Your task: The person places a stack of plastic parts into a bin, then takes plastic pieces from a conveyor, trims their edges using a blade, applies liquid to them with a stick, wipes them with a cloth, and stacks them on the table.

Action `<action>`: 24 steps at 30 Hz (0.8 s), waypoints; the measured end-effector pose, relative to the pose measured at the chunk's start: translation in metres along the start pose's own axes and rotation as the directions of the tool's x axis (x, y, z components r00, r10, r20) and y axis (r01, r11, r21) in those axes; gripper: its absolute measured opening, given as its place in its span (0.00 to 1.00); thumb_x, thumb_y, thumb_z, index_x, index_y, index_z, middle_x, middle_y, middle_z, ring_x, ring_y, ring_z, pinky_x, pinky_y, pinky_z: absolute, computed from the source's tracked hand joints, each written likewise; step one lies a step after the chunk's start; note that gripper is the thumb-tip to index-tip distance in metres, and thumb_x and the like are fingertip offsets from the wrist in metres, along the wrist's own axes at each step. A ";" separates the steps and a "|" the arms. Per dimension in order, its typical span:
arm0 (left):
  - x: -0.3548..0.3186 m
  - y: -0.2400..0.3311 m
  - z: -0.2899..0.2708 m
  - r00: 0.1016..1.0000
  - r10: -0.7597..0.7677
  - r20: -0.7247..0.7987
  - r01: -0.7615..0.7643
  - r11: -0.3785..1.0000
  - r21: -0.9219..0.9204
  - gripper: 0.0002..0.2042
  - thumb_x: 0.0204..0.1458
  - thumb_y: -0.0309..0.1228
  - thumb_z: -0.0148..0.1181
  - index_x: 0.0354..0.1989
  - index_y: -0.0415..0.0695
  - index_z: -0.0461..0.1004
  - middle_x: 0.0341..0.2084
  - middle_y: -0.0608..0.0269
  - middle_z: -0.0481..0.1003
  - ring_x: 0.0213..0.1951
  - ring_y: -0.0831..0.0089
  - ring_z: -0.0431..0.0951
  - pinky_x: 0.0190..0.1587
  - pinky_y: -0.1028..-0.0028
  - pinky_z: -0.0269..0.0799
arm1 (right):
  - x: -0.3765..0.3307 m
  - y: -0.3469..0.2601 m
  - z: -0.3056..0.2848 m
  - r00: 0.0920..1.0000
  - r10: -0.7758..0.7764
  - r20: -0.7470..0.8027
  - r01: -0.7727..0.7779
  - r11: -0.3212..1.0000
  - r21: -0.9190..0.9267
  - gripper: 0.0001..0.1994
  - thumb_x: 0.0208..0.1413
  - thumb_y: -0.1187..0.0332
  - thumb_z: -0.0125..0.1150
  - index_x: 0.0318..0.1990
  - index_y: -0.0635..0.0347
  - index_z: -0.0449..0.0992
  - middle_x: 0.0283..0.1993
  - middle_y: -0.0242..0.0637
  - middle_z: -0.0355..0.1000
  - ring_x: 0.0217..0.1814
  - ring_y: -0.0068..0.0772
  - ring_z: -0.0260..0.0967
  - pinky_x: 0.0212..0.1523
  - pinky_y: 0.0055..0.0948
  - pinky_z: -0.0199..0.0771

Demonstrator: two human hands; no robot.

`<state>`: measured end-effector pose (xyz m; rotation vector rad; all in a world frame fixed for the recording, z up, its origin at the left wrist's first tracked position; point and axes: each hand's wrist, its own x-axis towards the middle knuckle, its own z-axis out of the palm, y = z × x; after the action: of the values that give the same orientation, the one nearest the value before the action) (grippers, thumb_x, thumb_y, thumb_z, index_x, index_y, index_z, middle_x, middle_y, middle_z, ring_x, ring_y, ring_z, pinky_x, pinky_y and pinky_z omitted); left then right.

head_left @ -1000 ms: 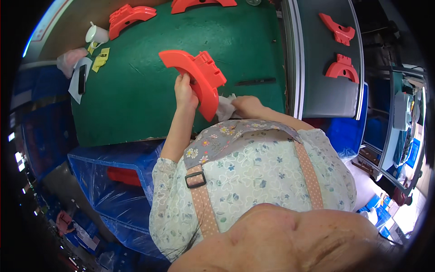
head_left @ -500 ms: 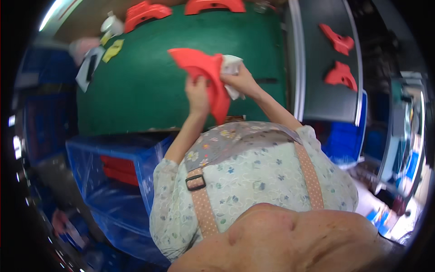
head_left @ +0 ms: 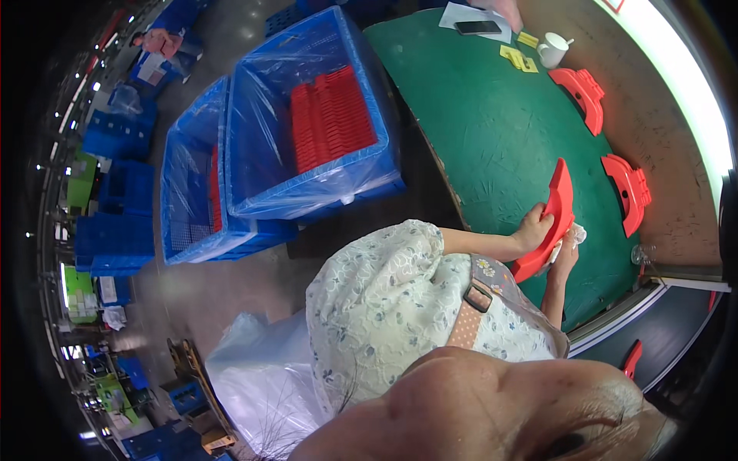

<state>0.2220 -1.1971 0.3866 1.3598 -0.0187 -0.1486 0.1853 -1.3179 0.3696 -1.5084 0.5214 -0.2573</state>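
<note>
Green table [head_left: 492, 131] runs along a tan wall on the right, grey floor to its left. Person stands at the table's near edge, view tilted hard to the side.

Left hand [head_left: 533, 228] is wrapped around the edge of a curved red plastic part [head_left: 552, 219], fingers closed on it. Part stands on edge, tilted, over the near part of the table, lower end close to the person's apron.

Right hand [head_left: 565, 257] sits just behind the part's lower half, pressing a white cloth [head_left: 576, 234] against it. Fingers look closed on the cloth, but the part hides most of the hand.

Two more red parts of the same shape lie flat on the table: one [head_left: 629, 190] just beyond the held part, another [head_left: 583, 94] further up. White mug [head_left: 552, 51] and yellow pads [head_left: 516, 57] near the far end, with a phone [head_left: 477, 27] on white paper.

Left of the table: a large blue crate [head_left: 307, 131] lined with clear plastic, holding stacked red parts. Second blue crate [head_left: 192, 184] touching its side. Clear plastic bag [head_left: 261, 376] on the floor near the person.
</note>
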 end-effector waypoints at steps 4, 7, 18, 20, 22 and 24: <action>-0.001 0.015 -0.006 0.999 -0.022 -0.023 0.021 0.999 -0.048 0.11 0.52 0.31 0.45 0.40 0.37 0.66 0.31 0.58 0.71 0.36 0.73 0.69 0.40 0.71 0.65 | -0.028 -0.033 -0.002 0.892 -0.439 0.104 0.404 0.675 -0.617 0.17 0.51 0.63 0.56 0.44 0.66 0.69 0.46 0.46 0.65 0.46 0.40 0.65 0.47 0.35 0.63; -0.002 0.030 -0.003 0.998 -0.062 0.012 0.062 0.998 -0.026 0.12 0.52 0.31 0.45 0.40 0.37 0.66 0.30 0.58 0.71 0.35 0.72 0.69 0.40 0.71 0.65 | -0.041 -0.045 -0.013 0.754 -0.625 0.203 0.565 0.459 -0.686 0.17 0.45 0.66 0.61 0.41 0.66 0.69 0.50 0.49 0.61 0.50 0.50 0.62 0.50 0.40 0.60; -0.004 0.013 -0.002 0.985 -0.165 -0.043 0.163 0.986 -0.043 0.12 0.52 0.33 0.45 0.39 0.37 0.65 0.27 0.61 0.69 0.30 0.74 0.66 0.35 0.71 0.64 | -0.053 -0.061 0.006 0.603 -0.692 0.397 0.747 0.316 -0.585 0.09 0.51 0.73 0.53 0.39 0.66 0.70 0.44 0.49 0.66 0.48 0.50 0.64 0.48 0.38 0.63; 0.001 0.005 -0.004 0.975 -0.213 -0.064 0.204 0.972 -0.118 0.08 0.52 0.31 0.46 0.35 0.39 0.66 0.23 0.66 0.67 0.26 0.78 0.65 0.29 0.73 0.64 | -0.064 -0.063 0.008 0.608 -0.657 0.445 0.770 0.353 -0.532 0.05 0.48 0.75 0.54 0.33 0.64 0.72 0.36 0.47 0.69 0.39 0.49 0.66 0.41 0.39 0.65; 0.026 -0.029 -0.024 0.996 0.036 -0.076 -0.045 0.992 -0.120 0.06 0.50 0.29 0.50 0.33 0.39 0.66 0.22 0.71 0.65 0.24 0.83 0.63 0.24 0.74 0.62 | -0.064 -0.050 0.016 0.604 -0.618 0.502 0.795 0.426 -0.432 0.03 0.45 0.76 0.54 0.30 0.60 0.72 0.29 0.43 0.70 0.31 0.47 0.68 0.35 0.41 0.67; 0.024 0.047 -0.035 0.999 -0.032 -0.023 0.031 0.998 -0.057 0.05 0.51 0.29 0.49 0.34 0.42 0.65 0.22 0.69 0.66 0.24 0.80 0.64 0.24 0.71 0.63 | -0.062 -0.001 -0.009 0.804 -0.323 0.499 0.594 0.400 -0.698 0.06 0.50 0.67 0.52 0.29 0.60 0.70 0.28 0.47 0.69 0.32 0.50 0.68 0.31 0.42 0.66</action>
<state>0.2542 -1.1565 0.4232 1.3055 0.0262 -0.1583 0.1275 -1.2967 0.3815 -2.6194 -0.1102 -0.2180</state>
